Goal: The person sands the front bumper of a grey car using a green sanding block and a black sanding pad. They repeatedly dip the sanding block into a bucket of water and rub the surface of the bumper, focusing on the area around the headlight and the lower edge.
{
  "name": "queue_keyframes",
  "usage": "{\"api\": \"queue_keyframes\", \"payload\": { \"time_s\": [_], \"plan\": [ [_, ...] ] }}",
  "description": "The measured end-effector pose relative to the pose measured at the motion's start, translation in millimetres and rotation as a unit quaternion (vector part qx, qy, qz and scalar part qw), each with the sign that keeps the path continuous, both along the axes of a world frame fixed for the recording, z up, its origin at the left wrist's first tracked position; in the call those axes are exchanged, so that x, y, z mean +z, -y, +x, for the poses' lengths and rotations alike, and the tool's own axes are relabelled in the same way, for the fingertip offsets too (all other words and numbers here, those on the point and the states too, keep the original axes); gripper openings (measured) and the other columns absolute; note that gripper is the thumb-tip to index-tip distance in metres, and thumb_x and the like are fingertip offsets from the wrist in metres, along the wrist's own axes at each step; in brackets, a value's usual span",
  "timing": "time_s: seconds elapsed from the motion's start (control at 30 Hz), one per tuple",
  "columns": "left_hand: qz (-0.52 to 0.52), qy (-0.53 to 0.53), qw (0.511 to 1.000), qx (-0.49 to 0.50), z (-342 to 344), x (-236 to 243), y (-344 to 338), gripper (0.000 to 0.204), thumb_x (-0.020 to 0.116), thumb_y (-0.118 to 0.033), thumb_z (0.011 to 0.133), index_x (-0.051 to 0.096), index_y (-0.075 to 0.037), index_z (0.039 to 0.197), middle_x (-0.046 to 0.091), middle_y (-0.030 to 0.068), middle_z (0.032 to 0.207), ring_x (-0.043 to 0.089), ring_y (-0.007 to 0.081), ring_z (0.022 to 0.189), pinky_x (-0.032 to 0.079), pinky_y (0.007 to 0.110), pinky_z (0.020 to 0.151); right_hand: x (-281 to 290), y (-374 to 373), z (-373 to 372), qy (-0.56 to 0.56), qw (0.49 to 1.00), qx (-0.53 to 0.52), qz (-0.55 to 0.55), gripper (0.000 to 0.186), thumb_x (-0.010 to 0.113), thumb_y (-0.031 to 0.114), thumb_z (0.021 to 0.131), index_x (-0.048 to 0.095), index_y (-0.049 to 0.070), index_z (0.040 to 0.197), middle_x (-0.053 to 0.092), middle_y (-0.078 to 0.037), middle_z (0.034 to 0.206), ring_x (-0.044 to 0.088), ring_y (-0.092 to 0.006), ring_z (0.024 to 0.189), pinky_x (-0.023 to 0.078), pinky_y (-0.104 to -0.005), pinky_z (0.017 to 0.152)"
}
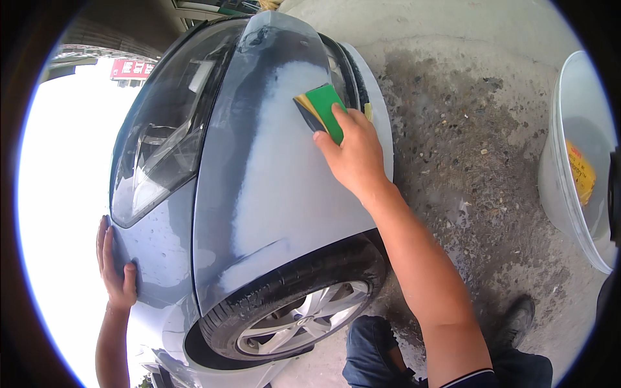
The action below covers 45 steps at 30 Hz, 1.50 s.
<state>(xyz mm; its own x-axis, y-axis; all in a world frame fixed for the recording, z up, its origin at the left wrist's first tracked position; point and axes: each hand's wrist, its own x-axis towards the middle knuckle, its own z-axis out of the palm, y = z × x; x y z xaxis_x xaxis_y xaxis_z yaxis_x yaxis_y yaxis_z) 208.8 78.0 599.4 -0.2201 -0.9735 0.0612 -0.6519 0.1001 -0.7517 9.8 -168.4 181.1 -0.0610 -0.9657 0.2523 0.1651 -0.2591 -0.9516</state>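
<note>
While the right hand [359,155] pinches, the left hand [119,278] lies spread

The right grip holds the green block [328,105] with its dark sheet [309,116] near the right edge of the bumper [284,174], perhaps so the sheet follows the curve. The left, at the left edge of the fender [162,262], probably gives balance; glare makes its contact hard to judge.

Left of the car [272,194], in the background, we see a red sign [132,69] bearing large white characters. Right of the car, inside the white bucket [550,176], we find a yellow packet [580,173] with red print above darker lettering, its smaller lines blurred to us. On the car itself, we spot a round emblem [305,321] at the wheel's [315,302] centre, too small for us to read.
</note>
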Motion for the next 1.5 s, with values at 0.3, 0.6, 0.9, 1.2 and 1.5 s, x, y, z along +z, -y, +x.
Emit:
{"api": "queue_keyframes", "payload": {
  "time_s": [0.3,0.6,0.9,1.2,1.5],
  "plan": [
    [0.004,-0.006,1.000,0.002,-2.9,1.6,-4.1,0.078,0.036,-0.060,0.104,0.040,0.001,0.154,0.035,0.0279,0.160,0.034,0.0453,0.149,0.028,0.056,0.120,-17.9,-159.6,-8.9,0.000,0.997,-0.002,-0.071,0.067,0.078,0.024,0.087,0.051,-0.004,0.142,0.051,-0.030,0.133,0.054,-0.0469,0.116,0.046,-0.0546,0.098],
    [0.006,-0.008,1.000,-0.005,5.5,-0.7,-2.9,0.076,0.034,-0.059,0.105,0.038,-0.003,0.156,0.034,0.0250,0.162,0.033,0.0434,0.150,0.028,0.056,0.120,-28.2,-87.7,4.7,0.001,0.998,-0.059,-0.006,0.061,0.077,0.025,0.088,0.055,-0.006,0.136,0.056,-0.027,0.129,0.056,-0.0426,0.110,0.049,-0.0492,0.093],
    [0.003,-0.014,1.000,0.005,6.7,1.0,-4.6,0.076,0.034,-0.058,0.105,0.036,-0.004,0.157,0.033,0.0242,0.163,0.032,0.0430,0.151,0.027,0.058,0.120,-42.0,-102.2,2.1,0.010,0.999,-0.034,-0.017,0.062,0.074,0.026,0.091,0.053,-0.007,0.138,0.053,-0.029,0.134,0.055,-0.0452,0.115,0.048,-0.0500,0.097],
    [0.009,-0.022,1.000,0.009,4.3,1.1,-7.9,0.075,0.035,-0.057,0.105,0.035,-0.003,0.157,0.032,0.0255,0.163,0.032,0.0435,0.151,0.027,0.058,0.120,-71.4,-6.0,1.3,0.054,0.976,0.088,0.190,0.063,0.069,0.037,0.094,0.055,-0.006,0.139,0.063,-0.024,0.126,0.062,-0.0374,0.115,0.050,-0.0436,0.098],
    [0.009,-0.011,1.000,0.014,1.8,4.4,-8.1,0.076,0.033,-0.059,0.105,0.035,-0.004,0.157,0.032,0.0249,0.163,0.030,0.0437,0.151,0.026,0.058,0.121,-65.2,-100.5,6.5,0.019,0.999,-0.025,0.025,0.063,0.075,0.029,0.091,0.050,-0.007,0.135,0.055,-0.031,0.135,0.056,-0.0475,0.121,0.050,-0.0527,0.098]
  ]
}}
